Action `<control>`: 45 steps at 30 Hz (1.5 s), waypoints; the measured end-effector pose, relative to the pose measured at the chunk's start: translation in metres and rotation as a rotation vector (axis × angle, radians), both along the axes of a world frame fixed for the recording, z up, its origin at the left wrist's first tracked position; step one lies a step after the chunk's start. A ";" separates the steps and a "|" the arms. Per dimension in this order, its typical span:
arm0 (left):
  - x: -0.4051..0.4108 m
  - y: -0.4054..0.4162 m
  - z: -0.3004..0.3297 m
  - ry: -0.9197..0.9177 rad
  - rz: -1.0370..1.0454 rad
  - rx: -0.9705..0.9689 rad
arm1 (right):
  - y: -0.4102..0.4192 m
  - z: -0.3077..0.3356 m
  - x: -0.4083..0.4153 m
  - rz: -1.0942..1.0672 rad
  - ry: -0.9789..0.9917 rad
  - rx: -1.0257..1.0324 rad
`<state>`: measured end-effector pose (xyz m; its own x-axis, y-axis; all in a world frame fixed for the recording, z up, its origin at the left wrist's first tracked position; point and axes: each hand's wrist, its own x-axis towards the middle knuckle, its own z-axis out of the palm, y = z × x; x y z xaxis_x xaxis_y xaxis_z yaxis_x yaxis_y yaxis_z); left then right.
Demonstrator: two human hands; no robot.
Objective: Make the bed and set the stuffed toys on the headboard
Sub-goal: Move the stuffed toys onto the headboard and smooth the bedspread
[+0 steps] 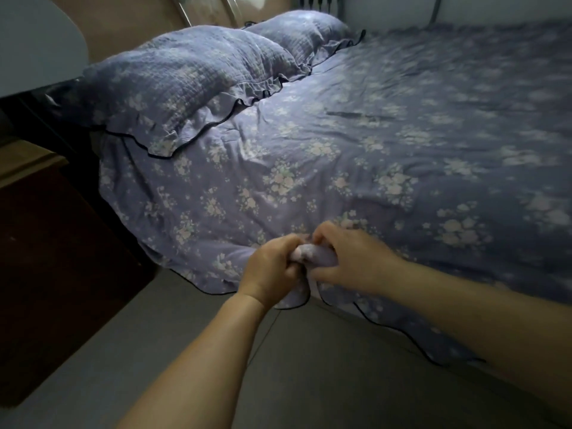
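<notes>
A purple floral bedspread [356, 144] covers the whole bed, with a dark-piped frilled edge hanging over the near side. Both hands meet at that near edge. My left hand [272, 267] grips a bunched fold of the bedspread, and my right hand [349, 258] grips the same fold beside it. Two matching frilled pillows lie at the head of the bed, the near pillow [185, 85] and the far pillow [306, 35]. No stuffed toys are in view.
A dark wooden bedside cabinet [52, 243] stands at the left, close to the bed's corner. A pale rounded panel [37, 41] rises at the upper left. Grey tiled floor [294, 366] lies under my arms. A light wall [464, 7] runs along the bed's far side.
</notes>
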<state>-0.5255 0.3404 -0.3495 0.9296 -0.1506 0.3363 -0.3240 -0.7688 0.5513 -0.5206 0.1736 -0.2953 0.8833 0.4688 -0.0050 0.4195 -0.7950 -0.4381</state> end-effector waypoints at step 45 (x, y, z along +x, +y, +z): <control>-0.030 -0.085 0.035 -0.024 -0.458 0.437 | -0.089 0.027 -0.042 -0.128 0.398 0.133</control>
